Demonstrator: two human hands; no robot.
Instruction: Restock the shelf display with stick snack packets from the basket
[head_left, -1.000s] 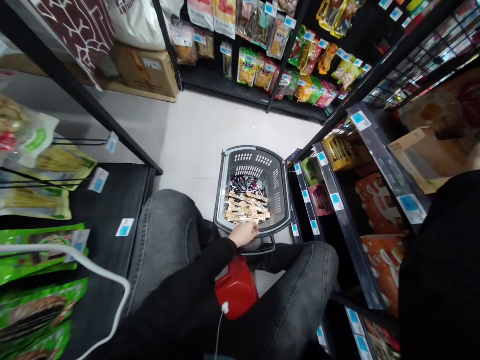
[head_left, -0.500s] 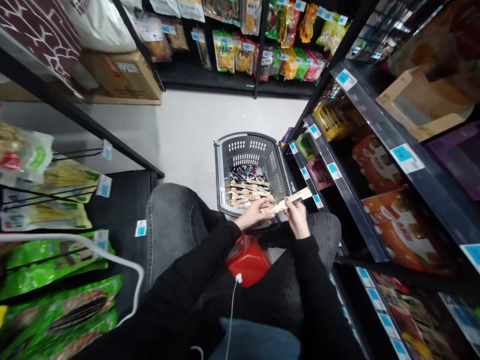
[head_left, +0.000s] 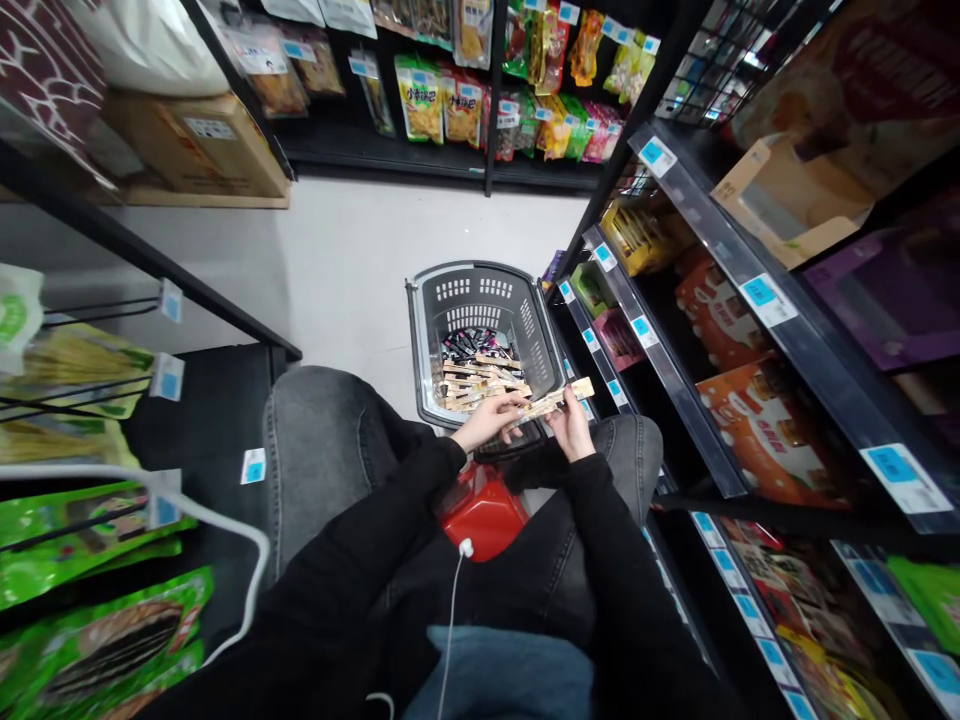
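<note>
Between my hands is a long, narrow tan snack packet, slanting up to the right over the near rim of a grey shopping basket. The fingers of my left hand close on its lower left end. My right hand pinches it nearer the upper right end. Similar tan packets lie in a loose pile inside the basket, with dark and pink packets behind them. The print on the held packet is too small to read.
Shelves of orange boxes and price tags rise close on the right. Green snack bags hang at the left. A red stool is between my legs, a white cable loops at left, and a cardboard box stands at the back left.
The whole view has shifted, so everything sits slightly further left. My right hand has closed in on the packet, and a dark thing seen at its fingertips no longer shows.
</note>
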